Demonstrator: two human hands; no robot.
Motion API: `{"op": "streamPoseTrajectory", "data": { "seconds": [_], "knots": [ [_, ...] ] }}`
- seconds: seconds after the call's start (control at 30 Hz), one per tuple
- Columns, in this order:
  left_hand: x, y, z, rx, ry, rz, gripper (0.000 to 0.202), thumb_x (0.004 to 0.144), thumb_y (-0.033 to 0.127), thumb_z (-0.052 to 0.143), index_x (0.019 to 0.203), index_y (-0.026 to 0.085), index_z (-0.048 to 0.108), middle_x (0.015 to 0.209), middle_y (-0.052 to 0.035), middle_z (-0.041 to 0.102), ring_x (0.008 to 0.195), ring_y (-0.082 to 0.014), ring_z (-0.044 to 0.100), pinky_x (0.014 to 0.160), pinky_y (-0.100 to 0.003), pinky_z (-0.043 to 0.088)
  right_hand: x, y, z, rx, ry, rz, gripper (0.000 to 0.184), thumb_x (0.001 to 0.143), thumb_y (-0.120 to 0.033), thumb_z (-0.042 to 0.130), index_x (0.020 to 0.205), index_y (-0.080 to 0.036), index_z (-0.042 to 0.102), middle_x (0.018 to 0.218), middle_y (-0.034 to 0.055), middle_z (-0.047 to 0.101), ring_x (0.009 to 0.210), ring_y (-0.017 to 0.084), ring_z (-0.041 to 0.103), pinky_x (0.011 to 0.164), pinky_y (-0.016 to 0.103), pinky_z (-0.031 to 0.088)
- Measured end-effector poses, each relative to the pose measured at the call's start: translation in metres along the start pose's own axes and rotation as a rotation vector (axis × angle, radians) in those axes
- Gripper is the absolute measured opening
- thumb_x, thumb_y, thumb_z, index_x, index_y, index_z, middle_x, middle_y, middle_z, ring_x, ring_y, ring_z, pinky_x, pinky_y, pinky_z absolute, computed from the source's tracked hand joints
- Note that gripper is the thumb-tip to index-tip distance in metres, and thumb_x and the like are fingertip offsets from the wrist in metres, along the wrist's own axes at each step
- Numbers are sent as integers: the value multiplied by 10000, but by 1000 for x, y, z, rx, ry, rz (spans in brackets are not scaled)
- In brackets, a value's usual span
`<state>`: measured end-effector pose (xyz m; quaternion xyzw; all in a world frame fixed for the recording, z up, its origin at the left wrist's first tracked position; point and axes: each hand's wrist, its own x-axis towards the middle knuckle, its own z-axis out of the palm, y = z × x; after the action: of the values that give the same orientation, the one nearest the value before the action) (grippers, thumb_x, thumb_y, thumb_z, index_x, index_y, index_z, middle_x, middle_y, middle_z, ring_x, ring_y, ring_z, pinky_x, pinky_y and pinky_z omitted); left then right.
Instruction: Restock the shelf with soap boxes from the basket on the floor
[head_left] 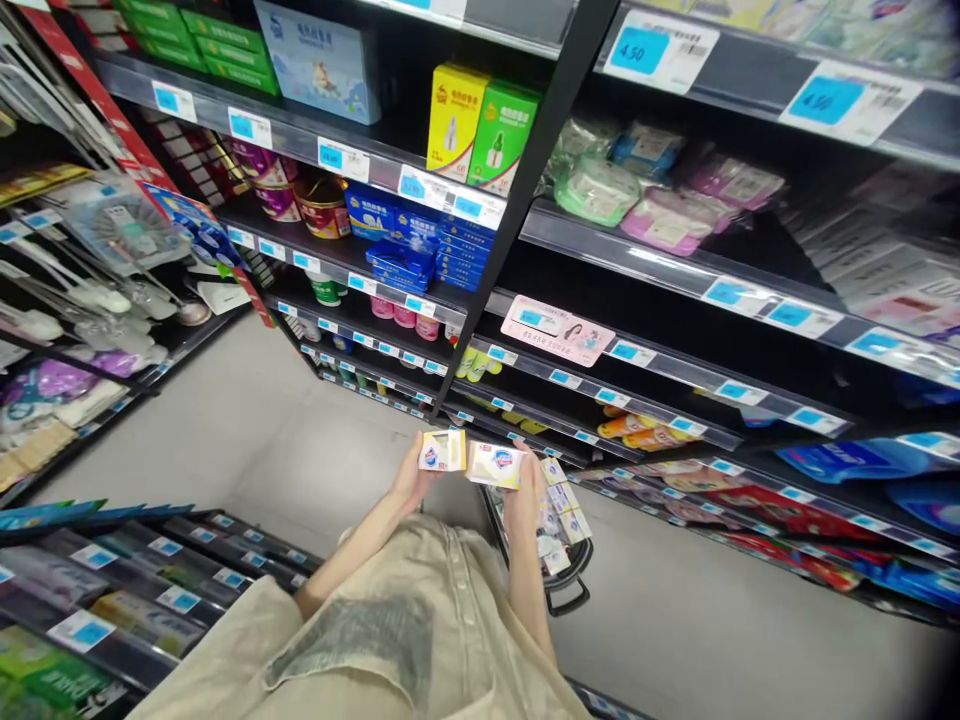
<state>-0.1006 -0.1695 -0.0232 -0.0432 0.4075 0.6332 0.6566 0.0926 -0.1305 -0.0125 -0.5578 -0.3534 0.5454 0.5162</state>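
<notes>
My left hand (409, 480) is closed around a small white and yellow soap box (442, 451). A second soap box (496, 466), white with a red and blue logo, is gripped by my right hand (525, 490). The two boxes are held almost end to end in front of my body, over the floor. Below and to the right of my right hand stands a black basket (581, 562) with several similar boxes (564, 505) in it. Part of the basket is hidden behind my right arm.
Tall shelves (645, 265) with price tags run ahead and to the right, stocked with wrapped soaps (667, 218), blue boxes (405, 265) and a yellow box (456, 118). Another rack (82, 300) stands at left, and a low shelf (150, 560) at lower left. Grey floor (262, 440) lies between.
</notes>
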Motion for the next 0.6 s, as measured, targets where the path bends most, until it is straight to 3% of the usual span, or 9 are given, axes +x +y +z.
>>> {"op": "streamPoseTrajectory", "data": {
  "seconds": [0.13, 0.27, 0.4, 0.6],
  "knots": [
    [-2, 5, -8, -141, 49, 58, 345, 942, 465, 856, 1106, 170, 782, 1097, -91, 849, 963, -220, 781, 835, -304, 600, -2, 1, 10, 52, -12, -18, 677, 855, -728, 788, 1275, -212, 663, 889, 28, 743, 658, 162, 632, 535, 246, 440],
    [-5, 9, -25, -93, -14, 65, 480, 714, 290, 1015, 1113, 166, 777, 1046, -64, 842, 908, -209, 773, 823, -308, 604, -9, -6, 20, 109, 0, -49, 707, 778, -652, 894, 1251, -246, 560, 1069, 58, 783, 699, 182, 716, 580, 270, 519],
    [-8, 10, -37, -10, -39, 59, 561, 607, 210, 1034, 1090, 166, 752, 1035, -63, 841, 971, -251, 792, 971, -406, 635, -12, -10, 23, 125, 2, -51, 766, 744, -598, 938, 1282, -260, 510, 1177, 95, 787, 773, 219, 776, 613, 280, 542],
    [-9, 10, -27, 94, -32, 18, 608, 592, 191, 997, 1143, 133, 747, 1087, -133, 849, 1142, -341, 790, 1114, -450, 586, -14, -7, 22, 106, 24, -24, 809, 724, -603, 946, 1322, -244, 536, 1200, 117, 787, 815, 241, 782, 609, 284, 528]
  ]
}}
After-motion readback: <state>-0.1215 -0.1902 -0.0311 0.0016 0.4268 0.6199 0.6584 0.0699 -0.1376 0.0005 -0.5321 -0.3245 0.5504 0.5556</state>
